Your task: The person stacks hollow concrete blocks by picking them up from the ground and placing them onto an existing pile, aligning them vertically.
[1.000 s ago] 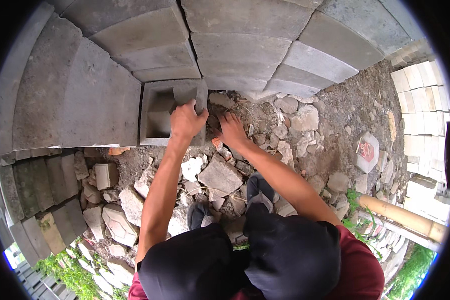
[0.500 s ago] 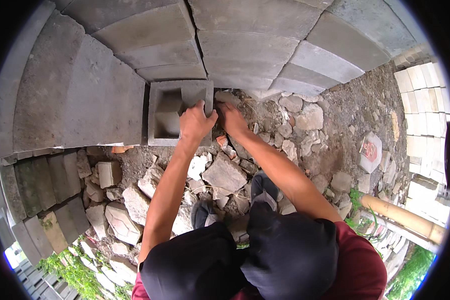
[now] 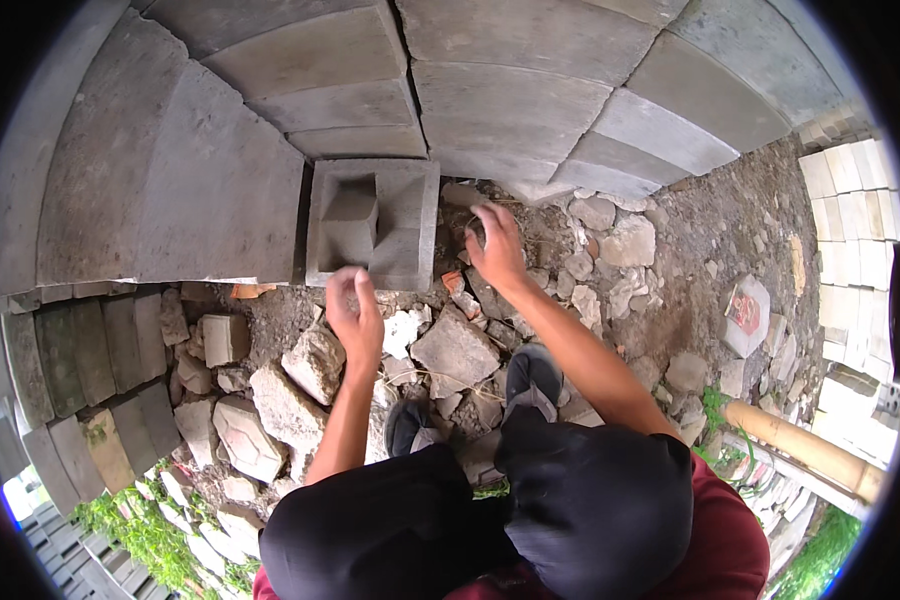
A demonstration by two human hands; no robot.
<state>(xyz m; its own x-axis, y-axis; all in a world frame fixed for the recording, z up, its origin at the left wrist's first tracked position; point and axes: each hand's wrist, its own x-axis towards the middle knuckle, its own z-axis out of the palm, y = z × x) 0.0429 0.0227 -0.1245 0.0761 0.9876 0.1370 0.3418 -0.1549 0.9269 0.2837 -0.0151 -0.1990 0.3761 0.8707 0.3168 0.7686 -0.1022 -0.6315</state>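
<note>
A square grey concrete block [image 3: 431, 220] with a raised rim and a recessed inside sits against the foot of the stacked slabs. Just at its front edge is my left hand [image 3: 354, 312], fingers apart and slightly blurred, holding nothing. To the right of the block, a little away from its side, my right hand [image 3: 498, 248] is loosely curled with thumb and fingers apart and nothing visible in it. A flat stone [image 3: 464, 194] lies on the ground by the block's right side, close to my right fingertips.
Large grey slabs [image 3: 510, 105] stand stacked along the far side. Broken rubble [image 3: 456, 348] surrounds my shoes. At right are a hexagonal paver [image 3: 746, 316] with a red mark, a bamboo pole [image 3: 805, 440] and pale stacked blocks [image 3: 850, 255]. More stacked pavers [image 3: 90, 365] stand at left.
Both hands have come off the block area: the left drew back toward me from its rim, the right lifted away to the right. The block stays in place against the slabs.
</note>
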